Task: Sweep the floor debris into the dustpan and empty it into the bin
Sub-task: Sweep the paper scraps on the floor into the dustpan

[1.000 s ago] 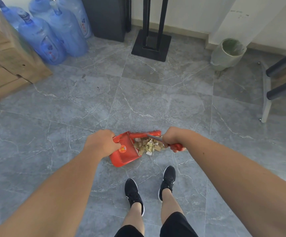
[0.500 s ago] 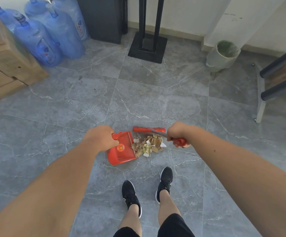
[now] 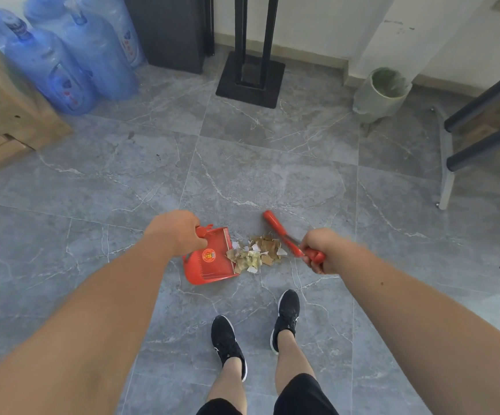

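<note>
A red dustpan rests on the grey tiled floor, its mouth facing right. My left hand grips its handle at the upper left. A pile of brown and white paper scraps lies at the pan's lip, partly on it. My right hand holds a small red hand brush by its handle, the brush head angled up and left along the pile's right side. A pale green bin stands by the far wall at the upper right.
Blue water jugs and stacked cardboard boxes fill the upper left. A black stand base sits at the far middle, a dark cabinet beside it. A chair frame is at the right. My feet stand just below the pile.
The brush has swung from lying across the top of the pile to the pile's right side, angled diagonally. My right hand moved right and down. The dustpan stays put.
</note>
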{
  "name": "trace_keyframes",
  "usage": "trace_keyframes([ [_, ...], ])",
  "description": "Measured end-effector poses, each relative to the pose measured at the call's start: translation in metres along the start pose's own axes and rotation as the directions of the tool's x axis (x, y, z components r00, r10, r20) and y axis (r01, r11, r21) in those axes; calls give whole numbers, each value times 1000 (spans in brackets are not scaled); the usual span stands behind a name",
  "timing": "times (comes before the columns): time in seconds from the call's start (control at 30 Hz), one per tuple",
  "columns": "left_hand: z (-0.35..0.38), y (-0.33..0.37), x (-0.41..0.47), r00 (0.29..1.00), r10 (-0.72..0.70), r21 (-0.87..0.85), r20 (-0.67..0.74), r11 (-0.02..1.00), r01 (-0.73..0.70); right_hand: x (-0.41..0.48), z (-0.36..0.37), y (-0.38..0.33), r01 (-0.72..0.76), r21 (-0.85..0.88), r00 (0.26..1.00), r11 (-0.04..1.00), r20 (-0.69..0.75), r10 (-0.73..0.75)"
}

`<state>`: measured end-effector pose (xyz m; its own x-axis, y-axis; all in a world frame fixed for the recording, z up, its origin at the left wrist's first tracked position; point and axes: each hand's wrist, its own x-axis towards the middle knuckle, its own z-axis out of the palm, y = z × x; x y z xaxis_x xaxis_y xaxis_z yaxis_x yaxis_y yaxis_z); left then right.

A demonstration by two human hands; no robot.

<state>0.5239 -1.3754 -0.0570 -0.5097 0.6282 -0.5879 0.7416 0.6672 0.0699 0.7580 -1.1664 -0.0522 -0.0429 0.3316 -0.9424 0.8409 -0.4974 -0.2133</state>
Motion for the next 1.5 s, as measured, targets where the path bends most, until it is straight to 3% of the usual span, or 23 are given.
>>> trace_keyframes([
  [0.17, 3, -6, 6, 1000, 12, 19, 27, 1000, -13, 14, 31, 15, -52, 226, 999, 973, 12, 51],
  [0.3, 4, -11, 9, 1000, 14, 22, 28, 1000, -15, 11, 60, 7, -69, 296, 995, 953, 88, 45],
  [0.57, 15, -26, 3, 1000, 27, 32, 1, 999, -27, 12, 85, -13, -103, 229, 990, 968, 121, 77],
  [0.97, 43, -62, -14, 1000, -27, 19, 10, 999, 26, 8, 116, -1, -108, 306, 988, 946, 139, 68],
  [1.5, 9, -41, -2, 999, -17, 9, 36, 1000, 17, -15, 127, -3, -86, 211, 971, 974, 238, 34],
])
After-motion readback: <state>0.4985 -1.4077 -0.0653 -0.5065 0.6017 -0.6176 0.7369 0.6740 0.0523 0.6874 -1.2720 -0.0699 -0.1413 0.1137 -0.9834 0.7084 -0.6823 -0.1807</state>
